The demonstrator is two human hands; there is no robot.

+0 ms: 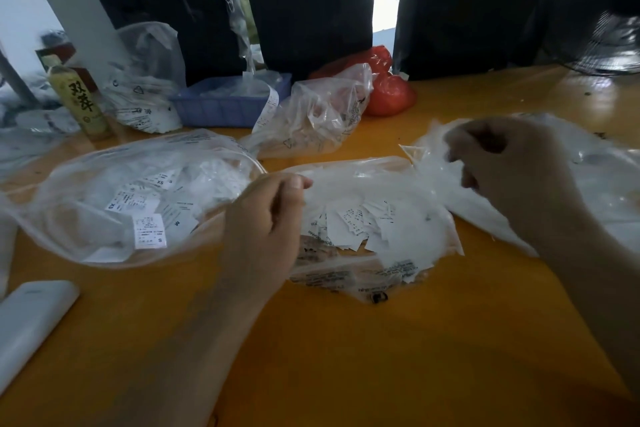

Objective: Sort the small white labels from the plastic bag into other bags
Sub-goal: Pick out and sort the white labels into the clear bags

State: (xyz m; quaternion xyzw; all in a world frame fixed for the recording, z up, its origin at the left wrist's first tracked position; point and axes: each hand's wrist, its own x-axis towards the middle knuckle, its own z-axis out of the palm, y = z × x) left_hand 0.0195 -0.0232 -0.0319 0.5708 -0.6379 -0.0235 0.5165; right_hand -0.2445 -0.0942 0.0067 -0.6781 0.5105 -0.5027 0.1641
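Two bare, sleeveless forearms, unadorned.

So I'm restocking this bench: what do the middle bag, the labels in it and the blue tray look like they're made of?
Middle bag: thin clear plastic film, glossy; it crinkles and shows its contents. Labels: probably matte white paper or woven tape with black print; too blurred to tell. Blue tray: likely rigid moulded plastic, with a ribbed wall and dull sheen.

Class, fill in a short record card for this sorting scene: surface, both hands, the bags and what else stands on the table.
surface: orange table
left hand: pinches the middle bag edge
right hand: grips the right bag
left bag: holds labels marked S, XS, M
far side: bottle, blue tray, red bag
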